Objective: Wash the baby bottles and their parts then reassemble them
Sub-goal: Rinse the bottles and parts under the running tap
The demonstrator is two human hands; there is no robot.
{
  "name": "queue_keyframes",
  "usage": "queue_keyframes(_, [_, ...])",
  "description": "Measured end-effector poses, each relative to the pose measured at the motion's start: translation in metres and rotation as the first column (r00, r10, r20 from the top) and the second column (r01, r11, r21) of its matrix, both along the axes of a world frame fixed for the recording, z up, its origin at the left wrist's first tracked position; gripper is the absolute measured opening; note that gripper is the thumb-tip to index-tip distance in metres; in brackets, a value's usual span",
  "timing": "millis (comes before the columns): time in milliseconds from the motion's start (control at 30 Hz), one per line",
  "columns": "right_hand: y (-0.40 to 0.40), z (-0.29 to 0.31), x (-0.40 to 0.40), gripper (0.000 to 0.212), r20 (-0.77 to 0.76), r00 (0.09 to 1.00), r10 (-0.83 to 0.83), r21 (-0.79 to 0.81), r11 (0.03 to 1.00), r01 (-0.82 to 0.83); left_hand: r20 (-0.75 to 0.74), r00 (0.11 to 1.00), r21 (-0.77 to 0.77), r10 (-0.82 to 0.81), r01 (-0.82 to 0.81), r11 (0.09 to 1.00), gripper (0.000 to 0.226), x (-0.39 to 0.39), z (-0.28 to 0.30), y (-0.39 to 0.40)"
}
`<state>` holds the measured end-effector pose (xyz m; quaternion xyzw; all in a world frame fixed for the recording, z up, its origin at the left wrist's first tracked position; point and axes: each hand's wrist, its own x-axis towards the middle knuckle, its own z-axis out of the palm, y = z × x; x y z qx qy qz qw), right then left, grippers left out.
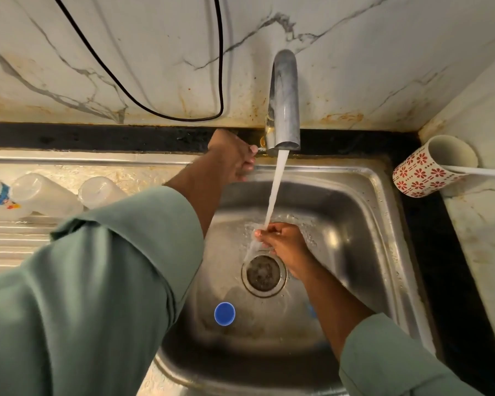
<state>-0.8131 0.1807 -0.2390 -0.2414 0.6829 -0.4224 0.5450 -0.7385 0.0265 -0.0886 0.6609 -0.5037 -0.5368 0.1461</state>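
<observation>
Pinching the tap lever [260, 150], left hand [232, 155] sits at twelve o'clock; right hand [280, 238] grips something small, unidentifiable, under the water stream [275, 190].

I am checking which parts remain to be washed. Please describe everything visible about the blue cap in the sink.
The blue cap is small, round and plain, apparently plastic. It lies on the wet steel floor of the sink, near the front and left of the drain, away from the water stream. Neither hand touches it.
</observation>
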Motion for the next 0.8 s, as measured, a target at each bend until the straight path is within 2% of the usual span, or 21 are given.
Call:
queue_keyframes(33, [0.001, 0.002, 0.000, 0.015, 0.111, 0.992, -0.052, 0.012, 0.999, 0.051, -0.175, 0.955, 0.192, 0.238, -0.204, 0.960, 0.009, -0.002, -0.001, -0.004])
queue_keyframes(67, [0.001, 0.003, 0.000, 0.020, 0.216, 0.970, -0.111, 0.035, 0.994, 0.106, -0.290, 0.888, 0.248, 0.357, -0.290, 0.924, 0.004, -0.005, 0.005, 0.000])
queue_keyframes(133, [0.002, 0.008, -0.002, 0.023, 0.349, 0.915, -0.201, 0.082, 0.980, 0.184, -0.414, 0.754, 0.297, 0.510, -0.418, 0.859, 0.009, -0.009, 0.009, 0.009])
queue_keyframes(167, [0.002, 0.011, -0.004, 0.019, 0.379, 0.898, -0.221, 0.090, 0.975, 0.202, -0.481, 0.724, 0.282, 0.495, -0.407, 0.869, 0.013, -0.014, 0.011, 0.014])
queue_keyframes(233, [0.001, 0.022, -0.005, 0.009, 0.436, 0.865, -0.248, 0.103, 0.969, 0.226, -0.575, 0.735, 0.183, 0.361, -0.314, 0.932, 0.026, -0.020, 0.017, 0.025])
queue_keyframes(333, [0.001, 0.040, -0.005, 0.011, 0.440, 0.865, -0.241, 0.123, 0.971, 0.207, -0.456, 0.886, -0.052, 0.089, -0.127, 0.991, 0.034, -0.015, 0.026, 0.036])
queue_keyframes(433, [0.000, 0.063, -0.009, 0.019, 0.272, 0.947, -0.169, -0.015, 0.984, 0.179, -0.379, 0.921, -0.180, -0.091, 0.023, 0.983, 0.032, 0.006, 0.019, 0.044])
queue_keyframes(467, [-0.002, 0.072, -0.010, 0.020, 0.241, 0.949, -0.203, -0.100, 0.967, 0.233, -0.324, 0.938, -0.208, -0.124, 0.058, 0.976, 0.032, 0.014, 0.018, 0.051])
queue_keyframes(500, [-0.001, 0.080, -0.011, 0.018, 0.128, 0.956, -0.265, -0.209, 0.935, 0.287, -0.278, 0.950, -0.244, -0.146, 0.077, 0.967, 0.033, 0.024, 0.010, 0.060])
queue_keyframes(533, [0.001, 0.083, -0.013, 0.023, -0.071, 0.944, -0.323, -0.311, 0.906, 0.286, -0.220, 0.966, -0.258, -0.136, 0.077, 0.963, 0.033, 0.034, 0.002, 0.068])
queue_keyframes(567, [0.007, 0.082, -0.013, 0.037, -0.344, 0.878, -0.332, -0.354, 0.912, 0.206, -0.216, 0.971, -0.245, -0.103, 0.048, 0.968, 0.030, 0.047, -0.008, 0.079])
queue_keyframes(600, [0.014, 0.076, -0.012, 0.050, -0.540, 0.800, -0.261, -0.315, 0.944, 0.095, -0.186, 0.977, -0.228, -0.103, 0.059, 0.972, 0.021, 0.059, -0.016, 0.090])
queue_keyframes(633, [0.022, 0.068, -0.007, 0.059, -0.638, 0.767, -0.068, -0.154, 0.987, -0.041, -0.120, 0.982, -0.223, -0.145, 0.116, 0.968, 0.011, 0.071, -0.026, 0.098])
queue_keyframes(667, [0.033, 0.056, 0.002, 0.064, -0.654, 0.733, 0.186, 0.082, 0.981, -0.176, 0.008, 0.973, -0.224, -0.231, 0.227, 0.948, 0.018, 0.087, -0.029, 0.109])
queue_keyframes(700, [0.043, 0.046, 0.008, 0.064, -0.626, 0.696, 0.352, 0.268, 0.935, -0.231, 0.138, 0.939, -0.209, -0.314, 0.338, 0.918, 0.027, 0.101, -0.035, 0.118])
queue_keyframes(733, [0.052, 0.038, 0.014, 0.059, -0.641, 0.663, 0.387, 0.333, 0.918, -0.215, 0.245, 0.894, -0.199, -0.376, 0.426, 0.883, 0.032, 0.118, -0.034, 0.127])
queue_keyframes(767, [0.057, 0.038, 0.018, 0.050, -0.683, 0.660, 0.312, 0.284, 0.946, -0.154, 0.332, 0.848, -0.211, -0.413, 0.493, 0.844, 0.037, 0.132, -0.035, 0.133])
queue_keyframes(800, [0.058, 0.041, 0.021, 0.043, -0.726, 0.669, 0.159, 0.144, 0.986, -0.077, 0.398, 0.810, -0.231, -0.431, 0.543, 0.807, 0.040, 0.144, -0.034, 0.139])
